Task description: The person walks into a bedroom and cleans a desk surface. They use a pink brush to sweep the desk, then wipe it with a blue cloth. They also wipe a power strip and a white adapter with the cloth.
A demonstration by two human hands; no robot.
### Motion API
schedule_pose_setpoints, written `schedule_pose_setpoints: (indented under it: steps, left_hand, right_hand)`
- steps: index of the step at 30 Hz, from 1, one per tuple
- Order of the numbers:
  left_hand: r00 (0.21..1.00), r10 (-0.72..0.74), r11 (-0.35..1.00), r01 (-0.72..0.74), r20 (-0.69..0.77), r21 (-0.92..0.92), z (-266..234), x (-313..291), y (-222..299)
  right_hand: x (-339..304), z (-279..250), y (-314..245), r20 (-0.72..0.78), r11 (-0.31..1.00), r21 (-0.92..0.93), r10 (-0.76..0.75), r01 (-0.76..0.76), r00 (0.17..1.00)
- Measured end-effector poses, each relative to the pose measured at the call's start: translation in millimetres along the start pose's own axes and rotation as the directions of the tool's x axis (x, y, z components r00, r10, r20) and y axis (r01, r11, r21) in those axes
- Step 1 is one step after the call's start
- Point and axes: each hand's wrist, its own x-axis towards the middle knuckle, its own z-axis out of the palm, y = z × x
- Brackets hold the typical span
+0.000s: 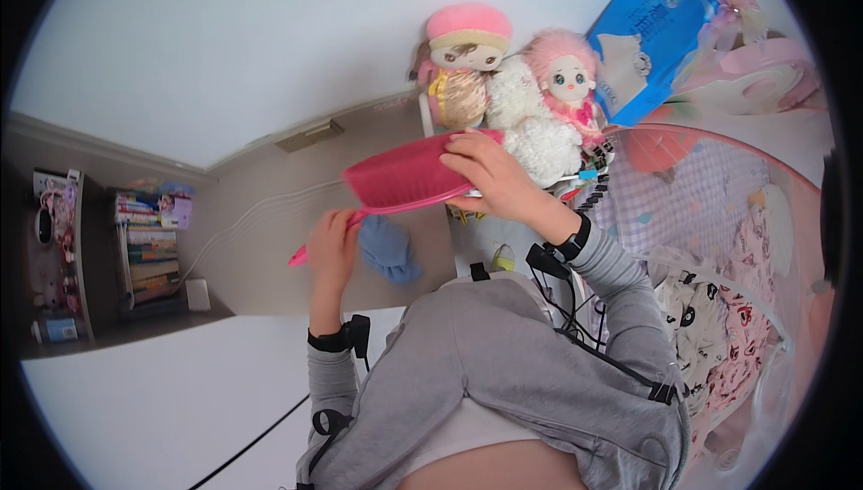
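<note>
the left hand (333, 247) is closing around the pink handle of the brush (409, 180), and the right hand (490, 175) is gripping the brush head, holding it up just in front of the dolls (503, 72). a swing could be knocking the dolls or the blue bag (652, 36) off their perch — they are sitting close behind. the handle tip and right fingertips are hiding; the shelf (148, 247) at far left is blurring.

Bright, even indoor light, soft shadows, strong fisheye bending at edges.
</note>
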Motion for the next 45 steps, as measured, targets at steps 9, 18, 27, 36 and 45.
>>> schedule_pose_setpoints:
  steps: [9,18,27,36,45]
  left_hand:
    - [0.850,-0.479,0.877,0.474,-0.220,-0.080,6,-135,-103]
    - [0.796,-0.542,0.831,0.555,-0.271,-0.030,57,-172,-142]
    - [0.857,-0.498,0.864,0.503,-0.130,0.005,78,-152,-166]
    - [0.911,-0.408,0.913,0.406,-0.060,-0.044,99,-114,-190]
    - [0.911,-0.404,0.913,0.406,-0.081,0.018,92,-98,-199]
  right_hand:
    - [-49,25,-3,0.189,0.986,-0.014,0.168,-0.168,0.968]
    - [-82,46,-14,0.248,0.964,0.003,0.255,-0.264,0.934]
    - [-85,55,-25,0.246,0.955,0.026,0.279,-0.294,0.928]
    - [-87,67,-34,0.308,0.953,0.051,0.271,-0.300,0.912]
    - [-68,197,-55,0.492,0.958,0.155,0.136,-0.240,0.860]
